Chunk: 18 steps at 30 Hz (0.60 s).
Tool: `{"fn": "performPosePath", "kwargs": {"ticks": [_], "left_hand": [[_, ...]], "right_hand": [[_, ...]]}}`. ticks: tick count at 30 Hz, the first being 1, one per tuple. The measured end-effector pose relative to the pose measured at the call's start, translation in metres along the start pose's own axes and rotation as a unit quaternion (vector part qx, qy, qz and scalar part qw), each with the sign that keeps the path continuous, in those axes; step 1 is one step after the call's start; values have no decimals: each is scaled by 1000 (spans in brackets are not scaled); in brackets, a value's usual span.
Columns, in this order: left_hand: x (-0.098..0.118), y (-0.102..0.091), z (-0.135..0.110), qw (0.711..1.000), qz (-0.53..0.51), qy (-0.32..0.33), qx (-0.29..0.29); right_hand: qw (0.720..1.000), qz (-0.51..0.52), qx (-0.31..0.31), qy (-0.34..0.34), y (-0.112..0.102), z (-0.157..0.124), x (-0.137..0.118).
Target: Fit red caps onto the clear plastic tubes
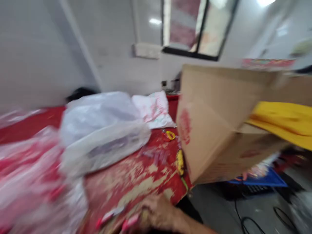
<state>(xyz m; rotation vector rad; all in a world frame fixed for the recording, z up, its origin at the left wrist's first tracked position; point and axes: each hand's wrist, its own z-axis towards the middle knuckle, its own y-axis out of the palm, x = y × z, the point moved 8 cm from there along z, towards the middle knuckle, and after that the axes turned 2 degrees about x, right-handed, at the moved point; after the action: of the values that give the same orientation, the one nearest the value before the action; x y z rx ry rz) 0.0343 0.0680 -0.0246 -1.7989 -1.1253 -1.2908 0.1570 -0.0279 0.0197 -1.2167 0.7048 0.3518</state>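
The whole picture is smeared by motion. My right hand [158, 215] reaches in from the bottom right and lies on the near edge of a worn red table [136, 175]. Its fingers are curled towards small pink-red pieces [129, 223] at the table edge, but the blur hides whether it grips them. My left hand is out of view. A large open cardboard box [214, 130] with red print stands tilted at the table's right end, with something yellow [285, 120] in it.
Clear plastic bags [102, 130] are piled on the left of the table, with a white and pink bag [156, 109] behind them. Small yellow items [179, 161] lie beside the box. A blue sheet [265, 178] and black cables [251, 221] are on the floor to the right.
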Motion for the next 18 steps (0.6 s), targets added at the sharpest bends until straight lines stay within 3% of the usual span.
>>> {"fn": "performPosePath", "kwargs": {"ticks": [2, 6, 10, 18], "left_hand": [[-23, -23, -20, 999, -34, -26, 19], [-40, -27, -32, 985, -170, -13, -31], [-44, -28, -31, 974, -224, -14, -33], [-44, -39, -28, 983, -184, -6, -22]], "right_hand": [[997, 41, -58, 9, 26, -9, 0], [989, 99, -113, 15, 43, -11, 11], [989, 119, -93, 0, 40, -10, 13], [989, 120, -82, -20, 46, -6, 10]]}}
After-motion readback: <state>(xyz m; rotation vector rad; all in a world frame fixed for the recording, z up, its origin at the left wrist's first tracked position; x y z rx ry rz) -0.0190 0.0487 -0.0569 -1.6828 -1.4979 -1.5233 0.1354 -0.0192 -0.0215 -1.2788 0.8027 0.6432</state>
